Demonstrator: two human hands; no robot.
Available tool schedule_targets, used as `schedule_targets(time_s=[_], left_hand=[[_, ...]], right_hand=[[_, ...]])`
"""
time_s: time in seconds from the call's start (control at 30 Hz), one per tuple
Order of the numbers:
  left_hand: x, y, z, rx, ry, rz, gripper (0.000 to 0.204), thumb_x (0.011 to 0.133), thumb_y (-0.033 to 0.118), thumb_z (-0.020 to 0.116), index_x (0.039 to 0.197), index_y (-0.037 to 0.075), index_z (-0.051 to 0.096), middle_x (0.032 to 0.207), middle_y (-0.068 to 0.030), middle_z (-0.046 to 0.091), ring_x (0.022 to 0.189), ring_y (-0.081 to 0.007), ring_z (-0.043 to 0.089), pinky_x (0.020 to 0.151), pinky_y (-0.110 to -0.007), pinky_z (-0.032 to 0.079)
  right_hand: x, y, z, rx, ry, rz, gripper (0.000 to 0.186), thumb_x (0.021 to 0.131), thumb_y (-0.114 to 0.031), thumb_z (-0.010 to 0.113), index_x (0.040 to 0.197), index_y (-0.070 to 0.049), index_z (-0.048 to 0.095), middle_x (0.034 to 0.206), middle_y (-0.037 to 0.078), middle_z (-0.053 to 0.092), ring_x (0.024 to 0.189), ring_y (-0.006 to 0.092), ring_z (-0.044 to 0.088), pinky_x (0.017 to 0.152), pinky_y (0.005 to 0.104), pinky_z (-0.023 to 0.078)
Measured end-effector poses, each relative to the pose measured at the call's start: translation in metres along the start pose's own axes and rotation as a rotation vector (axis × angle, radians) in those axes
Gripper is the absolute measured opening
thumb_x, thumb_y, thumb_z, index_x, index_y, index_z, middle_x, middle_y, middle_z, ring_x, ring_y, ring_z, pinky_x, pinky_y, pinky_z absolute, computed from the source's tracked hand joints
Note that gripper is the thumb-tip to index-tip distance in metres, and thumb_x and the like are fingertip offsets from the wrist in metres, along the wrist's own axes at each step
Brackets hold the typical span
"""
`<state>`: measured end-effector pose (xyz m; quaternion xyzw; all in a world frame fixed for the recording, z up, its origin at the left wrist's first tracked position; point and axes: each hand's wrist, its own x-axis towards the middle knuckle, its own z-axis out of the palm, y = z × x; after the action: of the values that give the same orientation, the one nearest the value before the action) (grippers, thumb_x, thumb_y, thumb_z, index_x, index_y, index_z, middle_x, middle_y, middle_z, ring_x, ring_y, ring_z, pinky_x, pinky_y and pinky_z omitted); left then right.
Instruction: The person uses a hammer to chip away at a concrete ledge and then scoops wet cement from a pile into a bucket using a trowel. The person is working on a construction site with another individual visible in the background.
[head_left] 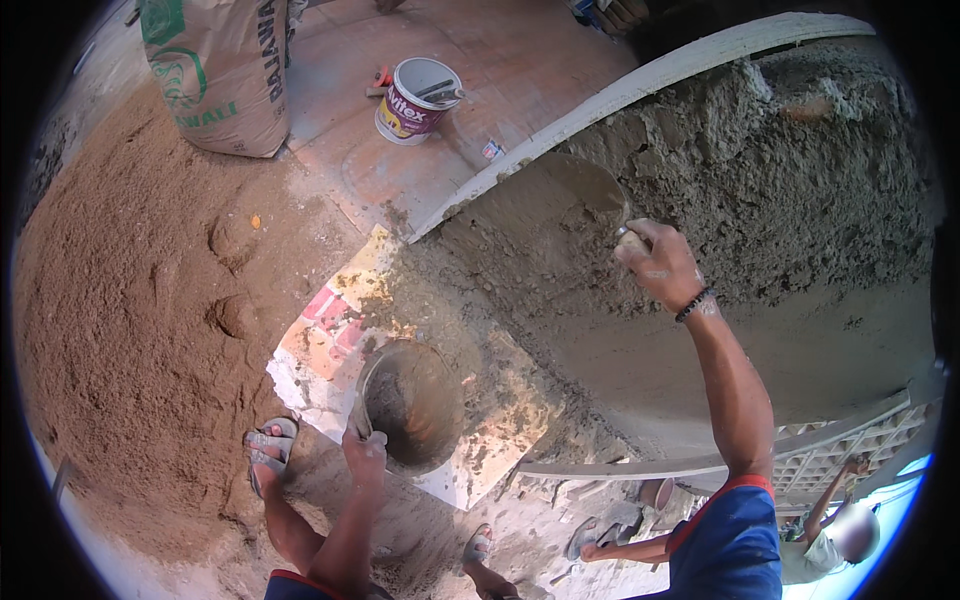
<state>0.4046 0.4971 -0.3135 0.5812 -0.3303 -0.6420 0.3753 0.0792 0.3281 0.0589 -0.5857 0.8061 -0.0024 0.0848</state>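
Observation:
My right hand point(660, 265) is closed round the handle of a trowel point(585, 182), its mortar-smeared blade lying against the wet grey mortar point(770, 190) that covers a broad surface on the right. With my left hand point(365, 457) I grip the near left rim of a round bucket point(440, 375), whose inside is coated with grey mortar; how much lies in the bottom is hard to make out. The bucket is over a patterned, mortar-spattered sheet point(500, 440).
A pale straight board point(600, 108) borders the mortar's far side. On the reddish floor stands a white and purple paint pail point(410, 115) with tools in it. A large paper sack point(225, 80) leans by a brown sand heap point(130, 330). Another person point(810, 555) is at lower right.

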Motion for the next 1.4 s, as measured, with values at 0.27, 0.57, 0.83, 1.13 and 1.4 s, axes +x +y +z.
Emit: schedule_targets(time_s=[0.27,0.57,0.83,1.13,1.4], left_hand=[[0.011,-0.008,0.0,0.087,0.077,0.166,0.03,0.068,-0.007,0.052,0.097,-0.005,0.057,0.08,-0.0075,0.058,0.073,-0.0186,0.05,0.068,-0.033,0.045],[0.011,0.007,0.002,-0.158,0.032,0.096,0.045,0.069,-0.007,0.051,0.113,-0.008,0.057,0.092,-0.0142,0.066,0.081,-0.0178,0.059,0.076,-0.028,0.048],[-0.013,0.025,-0.023,-0.226,-0.087,0.037,0.056,0.072,-0.008,0.05,0.127,-0.004,0.052,0.106,-0.0072,0.065,0.092,-0.0138,0.059,0.081,-0.026,0.047],[-0.101,0.161,-0.025,-0.176,-0.251,0.081,0.06,0.072,-0.006,0.051,0.132,-0.006,0.049,0.114,-0.0064,0.062,0.098,-0.0117,0.056,0.088,-0.024,0.044],[-0.154,0.263,0.015,0.016,-0.375,0.305,0.062,0.071,-0.005,0.054,0.133,-0.004,0.047,0.113,-0.0038,0.061,0.094,-0.0118,0.055,0.086,-0.025,0.045]], right_hand=[[-0.021,-0.034,-0.123,0.088,-0.045,0.049,0.03,0.088,-0.022,0.065,0.099,0.005,0.064,0.064,0.002,0.053,0.051,0.0071,0.049,0.044,0.0256,0.042],[-0.044,-0.045,-0.208,0.276,0.004,0.189,0.03,0.091,-0.03,0.063,0.099,-0.002,0.061,0.063,0.003,0.056,0.047,0.0083,0.053,0.041,0.0228,0.045],[-0.156,-0.028,-0.089,0.498,-0.318,0.203,0.037,0.092,-0.025,0.062,0.115,0.003,0.057,0.072,0.004,0.057,0.052,0.0079,0.053,0.048,0.0228,0.044],[-0.199,-0.04,0.081,-0.171,-0.446,-0.406,0.029,0.085,-0.01,0.057,0.109,0.005,0.055,0.083,0.027,0.064,0.08,0.0422,0.065,0.072,0.0492,0.052],[-0.264,-0.025,0.038,-0.302,-0.432,-0.549,0.037,0.083,-0.004,0.054,0.118,0.009,0.053,0.087,0.027,0.066,0.078,0.0354,0.07,0.069,0.0426,0.058]])
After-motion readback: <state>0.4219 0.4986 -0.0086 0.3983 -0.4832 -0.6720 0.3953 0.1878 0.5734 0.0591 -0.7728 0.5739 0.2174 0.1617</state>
